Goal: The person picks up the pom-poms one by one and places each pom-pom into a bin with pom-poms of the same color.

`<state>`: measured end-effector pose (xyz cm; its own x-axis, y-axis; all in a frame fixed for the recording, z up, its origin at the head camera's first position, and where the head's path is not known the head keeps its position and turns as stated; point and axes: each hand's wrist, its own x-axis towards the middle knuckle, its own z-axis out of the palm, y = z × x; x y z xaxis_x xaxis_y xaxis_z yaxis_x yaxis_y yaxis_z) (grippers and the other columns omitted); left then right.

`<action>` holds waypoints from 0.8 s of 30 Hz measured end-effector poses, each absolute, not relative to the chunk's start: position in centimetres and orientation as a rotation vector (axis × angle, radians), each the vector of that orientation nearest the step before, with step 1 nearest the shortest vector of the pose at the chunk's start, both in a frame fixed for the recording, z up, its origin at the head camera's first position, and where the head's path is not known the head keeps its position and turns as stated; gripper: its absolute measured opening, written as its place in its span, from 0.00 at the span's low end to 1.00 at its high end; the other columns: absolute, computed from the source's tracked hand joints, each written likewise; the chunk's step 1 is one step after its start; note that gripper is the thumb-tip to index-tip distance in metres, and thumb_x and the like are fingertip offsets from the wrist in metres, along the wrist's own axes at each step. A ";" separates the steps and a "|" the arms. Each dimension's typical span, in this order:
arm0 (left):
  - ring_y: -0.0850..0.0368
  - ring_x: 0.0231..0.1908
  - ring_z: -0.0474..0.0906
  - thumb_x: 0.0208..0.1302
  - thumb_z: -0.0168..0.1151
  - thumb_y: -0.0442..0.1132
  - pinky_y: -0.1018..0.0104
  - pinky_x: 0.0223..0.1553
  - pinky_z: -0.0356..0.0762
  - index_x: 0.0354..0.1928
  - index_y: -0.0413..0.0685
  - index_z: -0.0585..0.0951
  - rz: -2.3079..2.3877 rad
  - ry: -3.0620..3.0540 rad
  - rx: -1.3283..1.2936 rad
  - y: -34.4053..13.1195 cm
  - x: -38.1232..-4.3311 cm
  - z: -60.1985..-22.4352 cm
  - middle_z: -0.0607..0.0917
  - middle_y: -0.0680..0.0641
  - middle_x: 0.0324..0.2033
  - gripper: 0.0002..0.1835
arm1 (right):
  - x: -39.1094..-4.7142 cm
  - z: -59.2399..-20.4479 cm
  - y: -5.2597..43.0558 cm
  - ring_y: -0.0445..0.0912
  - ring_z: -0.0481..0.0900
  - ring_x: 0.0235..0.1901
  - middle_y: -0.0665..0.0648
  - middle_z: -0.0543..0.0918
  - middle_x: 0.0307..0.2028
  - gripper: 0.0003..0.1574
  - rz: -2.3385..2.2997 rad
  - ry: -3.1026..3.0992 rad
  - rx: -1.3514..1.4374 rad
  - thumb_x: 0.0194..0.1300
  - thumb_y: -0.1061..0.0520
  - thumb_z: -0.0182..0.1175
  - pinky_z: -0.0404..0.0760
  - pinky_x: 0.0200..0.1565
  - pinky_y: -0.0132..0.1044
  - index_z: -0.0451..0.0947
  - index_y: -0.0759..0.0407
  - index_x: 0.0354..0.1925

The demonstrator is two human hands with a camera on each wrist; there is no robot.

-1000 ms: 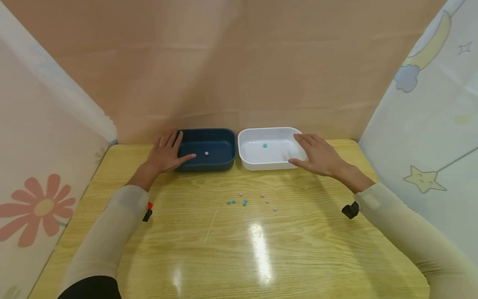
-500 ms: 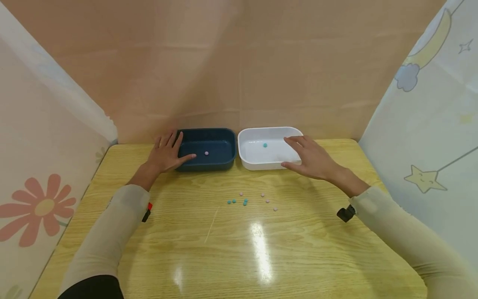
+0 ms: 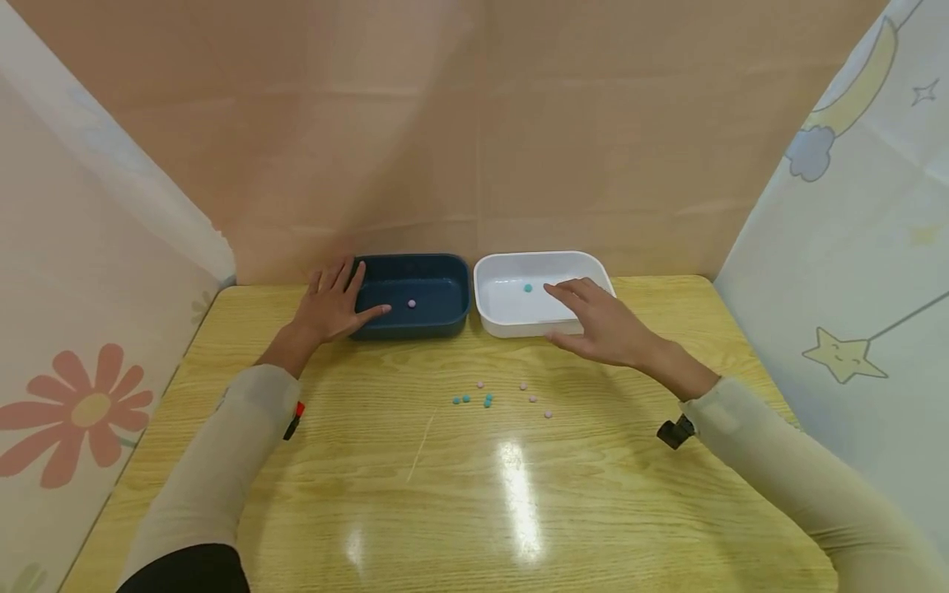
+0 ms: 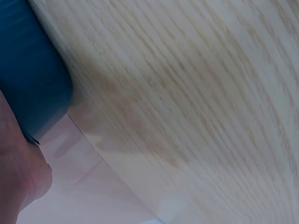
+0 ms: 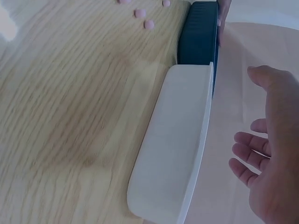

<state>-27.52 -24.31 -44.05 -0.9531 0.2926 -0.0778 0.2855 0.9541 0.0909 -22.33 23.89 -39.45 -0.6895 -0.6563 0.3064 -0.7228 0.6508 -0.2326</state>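
In the head view my left hand (image 3: 326, 306) rests on the left end of a dark blue tray (image 3: 411, 331), fingers spread, thumb over its front rim. One pink ball (image 3: 411, 304) lies inside that tray. To the right, a white tray (image 3: 519, 329) holds a teal ball (image 3: 528, 288). Over the white tray's right front part hovers my right hand (image 3: 611, 328), its fingers relaxed and holding nothing. The right wrist view shows this hand apart from the tray's rim. Several small pink balls (image 3: 532, 399) and teal balls (image 3: 466, 399) lie on the table before the trays.
The wooden table (image 3: 356, 478) carries both trays side by side near its back edge. A brown backdrop (image 3: 474, 148) rises behind them. Patterned panels stand at the left (image 3: 89, 272) and right (image 3: 853, 263).
My right hand has moved left and slightly toward me, from the white tray's right end to over its right front part. The left hand stays in place.
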 end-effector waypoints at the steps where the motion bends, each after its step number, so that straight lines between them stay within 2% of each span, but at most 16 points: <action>1: 0.38 0.84 0.31 0.69 0.34 0.84 0.33 0.80 0.28 0.86 0.42 0.39 0.108 3.017 0.444 -24.3 -27.5 -44.1 0.35 0.36 0.85 0.62 | -22.3 -39.5 23.7 0.60 0.76 0.62 0.66 0.78 0.64 0.49 0.509 -2.669 1.137 0.65 0.45 0.75 0.78 0.60 0.59 0.70 0.65 0.75; 8: 0.38 0.84 0.30 0.69 0.34 0.84 0.33 0.79 0.26 0.86 0.43 0.39 0.096 3.009 0.432 -24.3 -27.8 -44.2 0.34 0.36 0.85 0.62 | -21.8 -40.2 22.5 0.59 0.77 0.62 0.65 0.80 0.62 0.48 0.564 -2.638 1.191 0.64 0.44 0.76 0.78 0.60 0.57 0.73 0.65 0.73; 15: 0.38 0.84 0.29 0.71 0.35 0.83 0.32 0.79 0.25 0.86 0.42 0.39 0.093 2.995 0.421 -24.3 -27.7 -44.0 0.34 0.36 0.84 0.61 | -21.3 -40.8 21.1 0.54 0.79 0.61 0.60 0.81 0.62 0.43 0.620 -2.678 1.235 0.68 0.42 0.73 0.80 0.61 0.53 0.75 0.62 0.72; 19: 0.38 0.84 0.31 0.74 0.38 0.79 0.32 0.79 0.27 0.86 0.43 0.39 0.072 3.003 0.410 -24.1 -27.4 -43.7 0.35 0.36 0.84 0.58 | -21.1 -41.2 20.6 0.54 0.79 0.61 0.61 0.81 0.61 0.42 0.643 -2.669 1.271 0.68 0.43 0.73 0.80 0.61 0.53 0.76 0.64 0.71; 24: 0.38 0.84 0.30 0.74 0.38 0.79 0.32 0.79 0.26 0.86 0.43 0.38 0.081 3.003 0.411 -24.1 -27.5 -43.7 0.34 0.36 0.84 0.58 | -20.8 -41.5 20.0 0.55 0.79 0.61 0.62 0.82 0.61 0.41 0.663 -2.660 1.306 0.68 0.45 0.73 0.80 0.62 0.53 0.77 0.65 0.69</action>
<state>-27.48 -24.07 -43.72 -0.9574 0.2704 -0.1015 0.2645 0.9620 0.0676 -20.77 20.01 -41.46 -0.6256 -0.7285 0.2792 -0.7743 0.5361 -0.3362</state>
